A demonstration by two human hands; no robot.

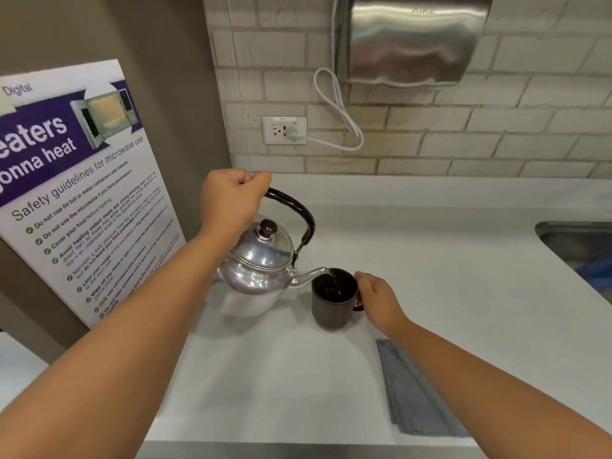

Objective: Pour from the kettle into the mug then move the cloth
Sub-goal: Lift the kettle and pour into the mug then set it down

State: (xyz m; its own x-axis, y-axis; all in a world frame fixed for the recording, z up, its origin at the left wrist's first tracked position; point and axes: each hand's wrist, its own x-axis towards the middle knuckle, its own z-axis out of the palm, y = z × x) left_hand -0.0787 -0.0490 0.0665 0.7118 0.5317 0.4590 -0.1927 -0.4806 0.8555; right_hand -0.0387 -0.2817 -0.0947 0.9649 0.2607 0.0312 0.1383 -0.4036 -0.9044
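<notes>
A shiny metal kettle point(258, 266) with a black handle hangs tilted over the white counter, its spout over the rim of a dark brown mug point(331, 303). A thin stream of water runs from the spout into the mug. My left hand point(231, 200) is closed around the top of the kettle's handle. My right hand point(377, 299) grips the mug's handle on its right side; the mug stands on the counter. A folded grey cloth point(414, 392) lies flat near the front edge, partly under my right forearm.
A microwave safety poster point(79, 193) leans against the left wall. A steel sink point(579, 246) is set into the counter at the far right. On the tiled back wall are a power outlet point(284, 130) with a white cord and a metal hand dryer point(410, 38).
</notes>
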